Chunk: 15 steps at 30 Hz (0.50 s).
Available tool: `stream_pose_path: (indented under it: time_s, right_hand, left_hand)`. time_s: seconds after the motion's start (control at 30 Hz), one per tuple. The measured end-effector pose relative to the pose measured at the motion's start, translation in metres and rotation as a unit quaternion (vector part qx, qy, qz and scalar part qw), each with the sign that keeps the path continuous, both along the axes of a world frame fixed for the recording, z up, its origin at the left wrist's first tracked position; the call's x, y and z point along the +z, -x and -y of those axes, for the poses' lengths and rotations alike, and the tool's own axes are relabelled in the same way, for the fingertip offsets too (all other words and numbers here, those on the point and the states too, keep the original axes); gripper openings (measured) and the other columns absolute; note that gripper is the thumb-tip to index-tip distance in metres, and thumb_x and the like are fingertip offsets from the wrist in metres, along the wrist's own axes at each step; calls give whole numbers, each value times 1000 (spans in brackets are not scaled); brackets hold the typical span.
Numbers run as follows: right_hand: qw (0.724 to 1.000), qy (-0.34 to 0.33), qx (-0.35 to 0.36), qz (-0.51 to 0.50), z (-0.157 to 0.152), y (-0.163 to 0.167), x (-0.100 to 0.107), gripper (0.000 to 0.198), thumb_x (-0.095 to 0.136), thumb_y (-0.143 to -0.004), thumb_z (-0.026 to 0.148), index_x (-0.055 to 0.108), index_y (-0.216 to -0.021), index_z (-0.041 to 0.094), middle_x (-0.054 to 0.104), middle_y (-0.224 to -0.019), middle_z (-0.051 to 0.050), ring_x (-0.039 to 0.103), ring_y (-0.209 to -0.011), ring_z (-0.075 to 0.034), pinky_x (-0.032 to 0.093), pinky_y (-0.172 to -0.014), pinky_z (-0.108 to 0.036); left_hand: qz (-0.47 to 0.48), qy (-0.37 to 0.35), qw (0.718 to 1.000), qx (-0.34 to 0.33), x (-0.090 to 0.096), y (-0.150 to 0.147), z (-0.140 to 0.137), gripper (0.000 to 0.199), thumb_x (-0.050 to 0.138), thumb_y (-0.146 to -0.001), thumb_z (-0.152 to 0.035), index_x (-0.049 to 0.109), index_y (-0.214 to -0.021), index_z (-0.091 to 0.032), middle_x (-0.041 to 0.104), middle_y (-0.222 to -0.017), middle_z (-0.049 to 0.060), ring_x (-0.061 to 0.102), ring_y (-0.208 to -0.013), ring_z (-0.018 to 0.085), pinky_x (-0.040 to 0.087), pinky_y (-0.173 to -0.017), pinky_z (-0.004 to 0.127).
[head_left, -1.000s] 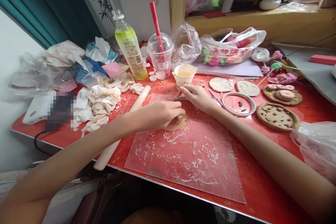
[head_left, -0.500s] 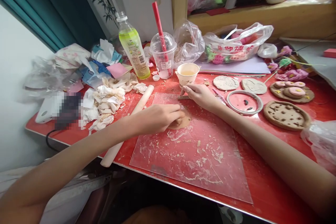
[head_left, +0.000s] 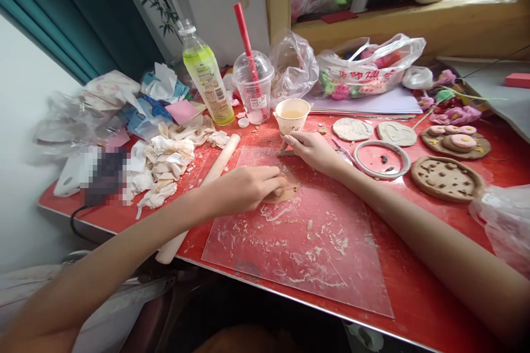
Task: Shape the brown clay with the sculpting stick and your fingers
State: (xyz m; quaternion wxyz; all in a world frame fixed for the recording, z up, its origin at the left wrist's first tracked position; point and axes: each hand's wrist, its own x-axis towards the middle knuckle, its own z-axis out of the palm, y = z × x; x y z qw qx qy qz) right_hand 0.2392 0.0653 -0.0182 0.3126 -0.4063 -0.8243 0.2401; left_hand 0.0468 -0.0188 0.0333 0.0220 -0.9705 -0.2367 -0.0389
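Observation:
My left hand (head_left: pixel 259 186) is over a thin flat disc of brown clay (head_left: pixel 286 194) on the clear plastic sheet. Its fingers are curled together at the disc and hide much of it; the near right part shows. Farther back, my right hand (head_left: pixel 312 150) rests by the sheet's far edge with thumb and fingers closed on a small strip of brown clay (head_left: pixel 285 153). Directly behind it stands a paper cup (head_left: pixel 292 112) of cloudy liquid. The clear sheet (head_left: pixel 298 265) carries scattered clay scraps and smears.
To the left lie a rolling pin (head_left: pixel 221 159) and crumpled tissues (head_left: pixel 163 157). Behind stand a green drink bottle (head_left: pixel 207 80) and a plastic cup with a red straw (head_left: pixel 253 88). On the right are a ring (head_left: pixel 359 168), a spotted clay round (head_left: pixel 447 179) and a plastic bag (head_left: pixel 507 220).
Less of the clay disc shows past my left fingers than before. My right hand has stayed nearly in place at the sheet's far edge. The whole view has shifted slightly.

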Motion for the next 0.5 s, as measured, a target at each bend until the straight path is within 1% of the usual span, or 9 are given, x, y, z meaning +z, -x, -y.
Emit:
stream_pose_path:
  time_s: [0.07,0.1,0.2,0.27,0.33,0.43,0.5]
  right_hand:
    - [1000,-6,1,2,-1,0,-1,35,34,-91,35,58,-74,15,63,-76,-8,56,-71,-18,37,-67,-28]
    - [1000,-8,1,2,-1,1,-1,35,34,-91,34,58,-74,15,63,-76,-8,57,-72,-18,37,-68,-28]
    - [1000,-4,4,-3,-1,1,-1,35,34,-92,34,59,-74,15,65,-77,-8,57,-72,-18,37,-68,-28]
    - [1000,2,9,-10,-1,1,0,36,34,-92,33,59,-75,15,65,-78,-8,58,-72,-17,38,-67,-27]
    - [1000,4,12,-13,0,0,-1,36,34,-92,33,59,-75,15,65,-78,-8,58,-72,-17,38,-68,-27]
    - [1000,2,6,-9,0,0,-1,36,34,-92,34,58,-74,15,64,-77,-8,57,-72,-17,38,-68,-27]
    - [1000,2,4,-5,0,1,-1,36,34,-92,34,58,-74,15,63,-76,-7,56,-71,-17,37,-67,-27]
  left_hand:
    - [-11,10,1000,5,2,11,-2,29,33,-86,-5,58,-98,-12,58,-84,5,54,-70,12,43,-64,23]
    - [-15,8,1000,15,1,11,-5,29,34,-85,-3,58,-96,-12,57,-83,5,54,-70,12,43,-64,23]
    - [-14,-22,999,39,-3,-5,-16,22,38,-86,-8,59,-93,-11,58,-84,6,54,-73,13,44,-66,25]
    - [-7,-48,998,26,-6,-18,-16,19,41,-89,-16,59,-91,-10,58,-84,7,54,-73,14,44,-66,26]
    - [-4,-72,997,8,-7,-22,-8,23,39,-92,-21,59,-94,-10,58,-82,7,55,-72,15,45,-66,26]
    - [-11,-93,996,-2,-4,-6,7,27,32,-95,-17,58,-101,-9,58,-80,6,55,-71,14,46,-66,26]
    - [-29,-73,997,6,-2,9,10,27,33,-94,-15,57,-106,-10,58,-83,6,56,-73,13,46,-67,25]
